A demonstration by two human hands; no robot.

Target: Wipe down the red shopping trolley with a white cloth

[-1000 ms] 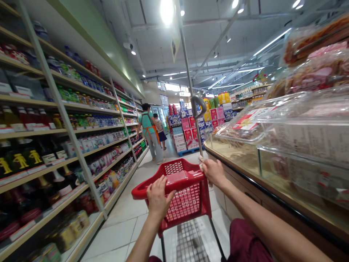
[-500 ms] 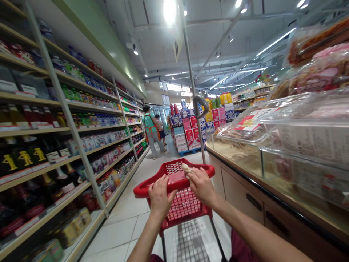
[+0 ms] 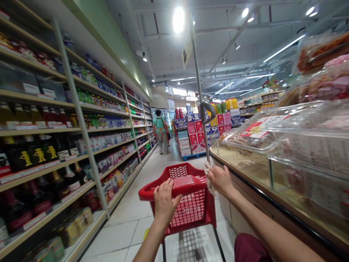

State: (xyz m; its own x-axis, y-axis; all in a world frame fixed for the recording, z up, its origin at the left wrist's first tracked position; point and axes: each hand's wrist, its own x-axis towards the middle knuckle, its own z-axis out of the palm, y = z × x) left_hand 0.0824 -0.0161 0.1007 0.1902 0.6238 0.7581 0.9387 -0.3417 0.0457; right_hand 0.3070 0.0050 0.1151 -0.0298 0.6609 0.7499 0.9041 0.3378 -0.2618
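A red plastic shopping cart (image 3: 191,211) stands in front of me on the tiled floor. My left hand (image 3: 165,200) grips the left part of its handle, fingers over the top and thumb on the near side. My right hand (image 3: 221,180) is closed on a crumpled whitish cloth (image 3: 208,176) at the cart's right corner. The cloth hangs down beside the rim, and my fingers hide part of it.
Shelves of bottles and cans (image 3: 68,156) line the left. Packaged food in clear boxes (image 3: 264,127) sits on a counter at right, close to my arm. Ahead are a metal pole (image 3: 198,72), stacked cartons (image 3: 195,138) and a person in an apron (image 3: 160,129).
My right hand has moved right along the handle to the cart's corner with the cloth. My left hand stays on the handle. The person ahead has turned and another is now mostly hidden.
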